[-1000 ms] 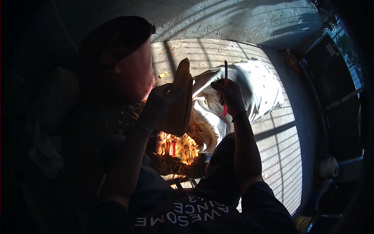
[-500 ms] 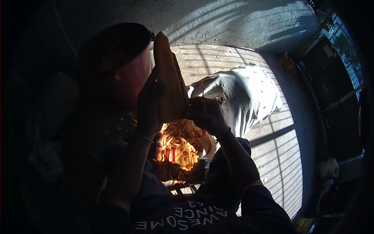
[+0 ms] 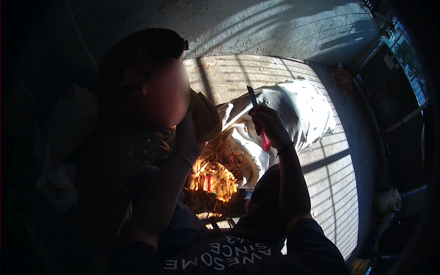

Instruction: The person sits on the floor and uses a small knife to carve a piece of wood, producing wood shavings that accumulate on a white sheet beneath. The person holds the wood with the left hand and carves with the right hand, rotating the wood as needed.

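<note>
Nearest is my dark shirt (image 3: 206,250); past it, a heap of tan peelings (image 3: 224,158) lies partly sunlit, with a small red item (image 3: 207,183) on it. Beyond, in shadow, my left grip (image 3: 187,135) is wrapped around a thick brown block (image 3: 208,119), seen so end-on that I cannot tell its long axis. To the right, my right grip (image 3: 271,124) is closed on the red handle of a knife (image 3: 266,143), whose dark blade points far and slightly left. The block lies left of this grip, apart from the blade. Farther on are a pale sack (image 3: 302,107) at right, a dark red tub (image 3: 167,98) at left, the striped, sunlit floor (image 3: 327,183), and a rough wall (image 3: 321,27).
</note>
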Demonstrator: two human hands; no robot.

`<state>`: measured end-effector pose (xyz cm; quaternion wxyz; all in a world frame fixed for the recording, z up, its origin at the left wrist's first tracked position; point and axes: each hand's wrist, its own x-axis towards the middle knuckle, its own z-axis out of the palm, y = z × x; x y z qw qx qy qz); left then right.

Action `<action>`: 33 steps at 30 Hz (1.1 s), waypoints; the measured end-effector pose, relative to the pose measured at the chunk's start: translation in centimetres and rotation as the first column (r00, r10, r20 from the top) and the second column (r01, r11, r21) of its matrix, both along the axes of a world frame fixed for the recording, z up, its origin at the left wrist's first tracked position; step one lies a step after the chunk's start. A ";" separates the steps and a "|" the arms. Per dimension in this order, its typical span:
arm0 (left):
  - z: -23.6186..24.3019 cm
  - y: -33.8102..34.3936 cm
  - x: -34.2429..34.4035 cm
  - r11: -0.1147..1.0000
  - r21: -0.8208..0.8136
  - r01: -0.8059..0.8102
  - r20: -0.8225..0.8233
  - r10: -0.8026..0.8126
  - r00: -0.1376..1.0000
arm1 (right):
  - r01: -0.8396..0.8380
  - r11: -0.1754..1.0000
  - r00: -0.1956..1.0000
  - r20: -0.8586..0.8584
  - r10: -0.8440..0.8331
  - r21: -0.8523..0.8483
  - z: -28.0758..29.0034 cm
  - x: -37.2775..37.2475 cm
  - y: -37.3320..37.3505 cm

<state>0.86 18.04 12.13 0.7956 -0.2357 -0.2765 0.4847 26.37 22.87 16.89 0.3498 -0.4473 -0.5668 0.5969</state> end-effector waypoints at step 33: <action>1.2 -0.7 2.3 0.940 0.140 -0.310 -0.903 0.250 0.349 | -0.421 0.758 0.760 0.650 -0.005 0.498 0.2 -0.3 -0.6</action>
